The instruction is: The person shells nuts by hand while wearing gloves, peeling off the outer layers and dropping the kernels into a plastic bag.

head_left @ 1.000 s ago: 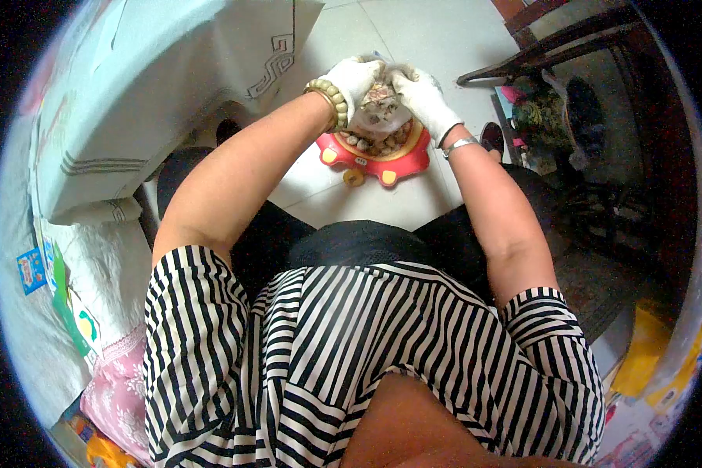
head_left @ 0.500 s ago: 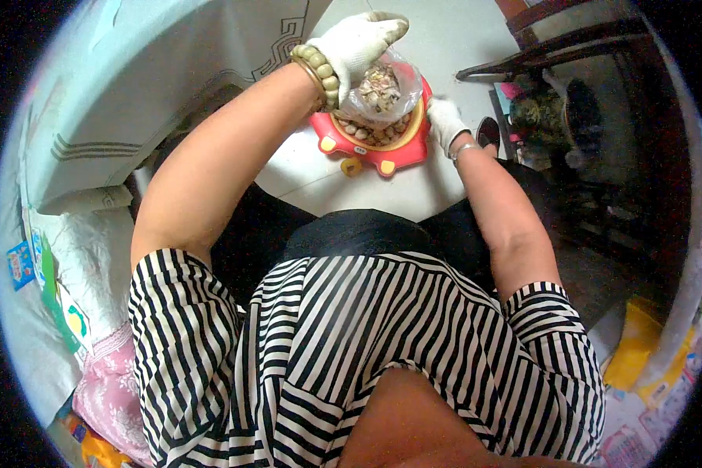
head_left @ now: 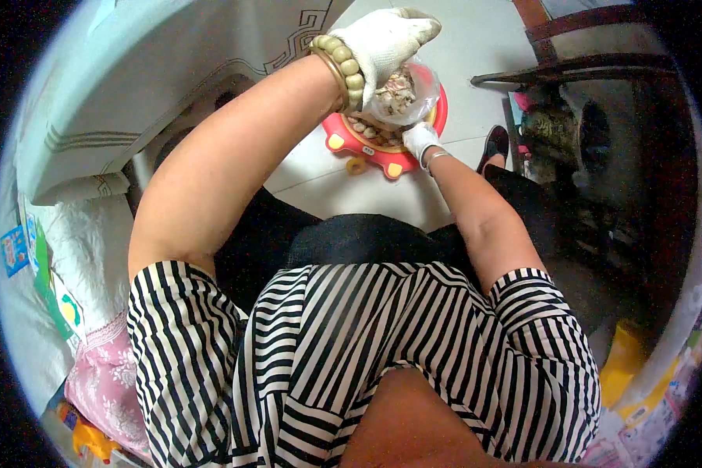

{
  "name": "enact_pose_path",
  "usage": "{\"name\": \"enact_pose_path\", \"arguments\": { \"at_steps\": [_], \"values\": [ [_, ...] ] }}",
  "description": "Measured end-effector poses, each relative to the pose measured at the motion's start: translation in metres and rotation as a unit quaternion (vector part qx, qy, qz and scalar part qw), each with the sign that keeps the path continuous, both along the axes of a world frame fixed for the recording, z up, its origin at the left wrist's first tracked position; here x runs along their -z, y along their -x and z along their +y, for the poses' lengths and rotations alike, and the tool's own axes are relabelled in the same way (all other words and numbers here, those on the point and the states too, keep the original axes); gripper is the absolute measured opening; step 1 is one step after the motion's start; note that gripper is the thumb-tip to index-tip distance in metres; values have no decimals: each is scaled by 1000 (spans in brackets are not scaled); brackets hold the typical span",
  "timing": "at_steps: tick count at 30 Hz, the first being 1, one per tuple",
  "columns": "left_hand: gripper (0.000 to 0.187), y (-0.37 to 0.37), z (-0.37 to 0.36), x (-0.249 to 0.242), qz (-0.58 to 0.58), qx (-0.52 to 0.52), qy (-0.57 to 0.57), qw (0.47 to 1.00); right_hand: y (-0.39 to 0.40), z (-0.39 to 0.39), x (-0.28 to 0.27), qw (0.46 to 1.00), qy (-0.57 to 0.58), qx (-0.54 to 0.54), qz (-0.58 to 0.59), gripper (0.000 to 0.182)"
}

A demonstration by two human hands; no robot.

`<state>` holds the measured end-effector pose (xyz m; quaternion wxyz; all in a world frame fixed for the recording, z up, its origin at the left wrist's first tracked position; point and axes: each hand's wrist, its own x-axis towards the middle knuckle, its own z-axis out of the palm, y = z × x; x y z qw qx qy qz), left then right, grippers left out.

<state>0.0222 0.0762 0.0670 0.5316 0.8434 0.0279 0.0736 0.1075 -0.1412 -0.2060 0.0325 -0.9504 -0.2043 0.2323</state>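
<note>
My left hand (head_left: 386, 45), in a white knitted glove with dirty fingertips, is closed at the top of a clear plastic bag (head_left: 423, 92). Papery, pale and brownish pieces (head_left: 394, 95) fill part of the bag. Under it on the floor sits a red and yellow basin (head_left: 357, 148), holding several small roundish pale-brown pieces (head_left: 373, 134) whose kind I cannot make out. My right hand (head_left: 420, 140), also white-gloved, is at the basin's near right side, just below the bag. Its fingers are bent together, and anything between them is hidden.
Pale floor tiles (head_left: 312, 184) surround the basin. A cloth-covered piece of furniture (head_left: 164, 86) stands at the left. Dark wooden furniture (head_left: 639, 117) is at the right, near a dark shoe (head_left: 496, 142). A yellow bag (head_left: 632, 363) lies at lower right.
My right hand has moved left, from outside the basin's right rim to over its contents. My left hand and the bag appear slightly further right in the view, as does the basin.
</note>
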Motion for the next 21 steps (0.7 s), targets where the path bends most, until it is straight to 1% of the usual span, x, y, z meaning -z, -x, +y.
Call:
{"name": "enact_pose_path", "arguments": {
  "at_steps": [1,2,4,5,7,8,11,13,14,15,17,18,20,21],
  "values": [
    [41,0,-3,1,56,-18,94,994,6,2,-10,998,-43,46,-28,28],
    [41,1,-3,2,59,-17,94,994,6,5,-15,998,-42,48,-25,28],
    [43,4,-1,4,27,24,41,998,-6,6,-6,995,-86,57,9,41],
    [45,3,1,5,12,42,13,999,-9,7,2,995,-86,57,10,41],
    [45,2,-1,14,-14,63,13,998,-7,12,12,998,-64,-20,-2,44],
    [45,1,-2,18,-14,65,24,998,-7,6,13,994,-97,1,48,46],
    [43,-3,-10,21,66,30,211,975,-3,12,5,995,-88,-11,55,44],
    [42,-3,-15,22,104,2,223,969,-5,17,6,994,-83,-10,65,43],
    [43,-6,-13,26,81,14,191,978,-6,18,7,994,-83,-9,71,42],
    [43,-6,-13,28,80,16,189,979,-6,19,7,994,-81,-7,75,41],
    [43,-8,-14,30,104,12,199,974,-6,21,7,993,-81,-7,84,39],
    [44,-8,-17,29,129,-3,233,964,-4,23,5,993,-81,-6,90,38],
    [44,-13,-16,44,121,-1,218,968,-4,24,-2,991,-82,-4,106,36],
    [45,-14,-16,41,113,0,206,972,-1,25,-10,990,-82,-2,114,36]
  ]
}}
